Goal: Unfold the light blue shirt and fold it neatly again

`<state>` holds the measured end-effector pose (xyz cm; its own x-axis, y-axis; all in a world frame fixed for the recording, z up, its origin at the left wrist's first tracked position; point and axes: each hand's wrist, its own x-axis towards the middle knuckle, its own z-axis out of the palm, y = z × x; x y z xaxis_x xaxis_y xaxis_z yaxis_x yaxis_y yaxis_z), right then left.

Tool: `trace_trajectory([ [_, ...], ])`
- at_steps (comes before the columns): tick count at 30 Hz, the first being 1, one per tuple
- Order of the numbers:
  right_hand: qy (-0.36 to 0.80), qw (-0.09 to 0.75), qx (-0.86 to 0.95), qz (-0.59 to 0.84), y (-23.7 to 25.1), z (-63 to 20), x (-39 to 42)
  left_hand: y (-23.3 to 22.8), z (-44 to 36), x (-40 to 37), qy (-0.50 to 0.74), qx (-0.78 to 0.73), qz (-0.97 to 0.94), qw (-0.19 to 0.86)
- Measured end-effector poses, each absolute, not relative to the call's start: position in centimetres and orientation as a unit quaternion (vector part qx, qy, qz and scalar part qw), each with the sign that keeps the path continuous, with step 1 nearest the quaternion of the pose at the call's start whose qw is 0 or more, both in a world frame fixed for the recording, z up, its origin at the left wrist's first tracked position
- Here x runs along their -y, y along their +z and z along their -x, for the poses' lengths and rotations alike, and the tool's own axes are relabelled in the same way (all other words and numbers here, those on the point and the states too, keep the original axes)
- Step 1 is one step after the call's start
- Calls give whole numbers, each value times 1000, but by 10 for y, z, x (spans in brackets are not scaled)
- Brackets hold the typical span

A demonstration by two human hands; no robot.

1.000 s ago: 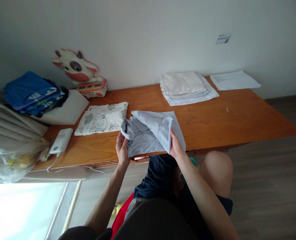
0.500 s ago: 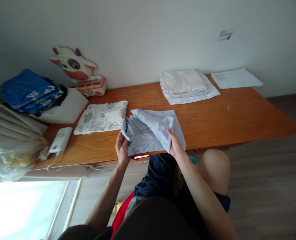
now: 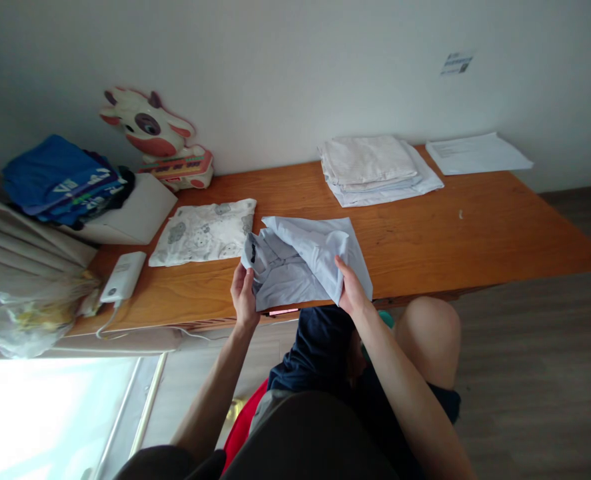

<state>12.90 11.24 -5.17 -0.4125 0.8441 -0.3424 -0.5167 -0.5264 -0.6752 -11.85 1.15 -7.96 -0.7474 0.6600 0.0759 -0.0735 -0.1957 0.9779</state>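
Note:
A light blue collared shirt (image 3: pixel 300 267), partly folded, lies at the front edge of the wooden table (image 3: pixel 405 247). My left hand (image 3: pixel 244 293) pinches it beside the collar, where a dark label shows. On the opposite side, my right hand (image 3: pixel 351 288) grips the shirt's lower right part, thumb on top and the other fingers hidden beneath. A loose flap of the cloth crosses the middle at a slant. Just left of the shirt is a folded white cloth with grey animal prints (image 3: pixel 202 232).
Folded pale clothes (image 3: pixel 375 170) are stacked at the back, beside white papers (image 3: pixel 478 153). Leftward are a cow-shaped toy keyboard (image 3: pixel 155 137), blue clothes (image 3: pixel 60 180) on a white box (image 3: pixel 125 220), a white corded device (image 3: pixel 122 277) and a clear plastic bag (image 3: pixel 28 323).
Both hands keep the same hold on the shirt, which looks almost unchanged. The whole view has shifted slightly.

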Motion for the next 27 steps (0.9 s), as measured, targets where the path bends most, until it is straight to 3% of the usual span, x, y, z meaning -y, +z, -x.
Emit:
trace_trajectory([
  [27,798,417,247,357,-55,-128,-113,-72,114,-12,746,-560,-260,250],
])
